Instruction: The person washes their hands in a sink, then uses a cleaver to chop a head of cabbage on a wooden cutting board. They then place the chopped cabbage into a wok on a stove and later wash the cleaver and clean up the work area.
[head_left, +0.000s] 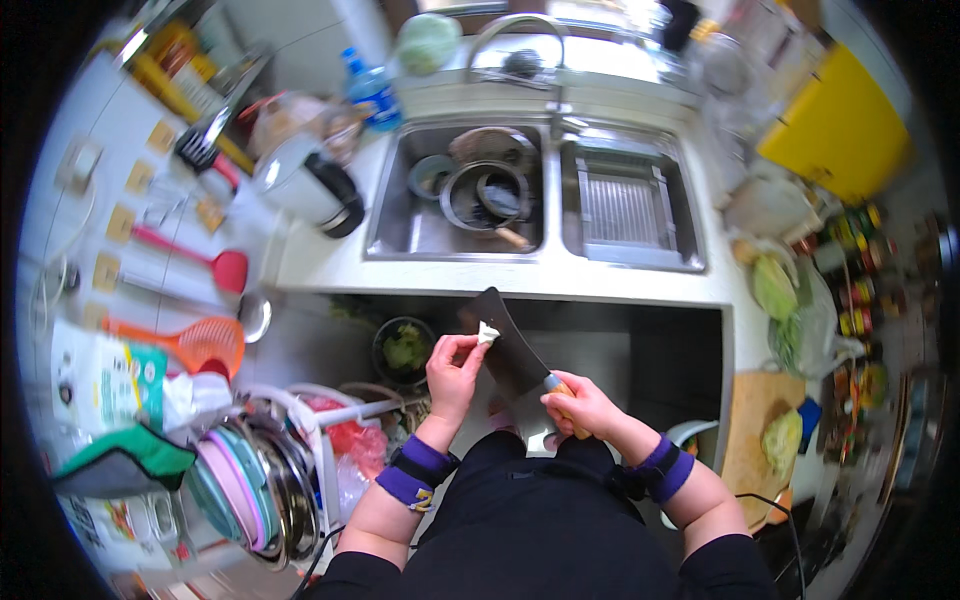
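A cleaver with a dark, broad blade (508, 345) is held by its wooden handle in my right hand (589, 409). The blade points up and away to the left, over the gap below the counter. My left hand (454, 371) pinches a small white piece (487, 332), perhaps folded paper or a bit of food, against the blade's face near its far end. Both hands are in front of my body, short of the sink counter (480, 277). A purple band is strapped around each forearm.
Pots and bowls (484, 196) fill the left sink basin; a drain tray (624, 202) sits in the right one. Below left is a bin with greens (405, 349). A cutting board (750, 420) with a cabbage piece (782, 442) lies right. An electric kettle (311, 184) stands left of the sink.
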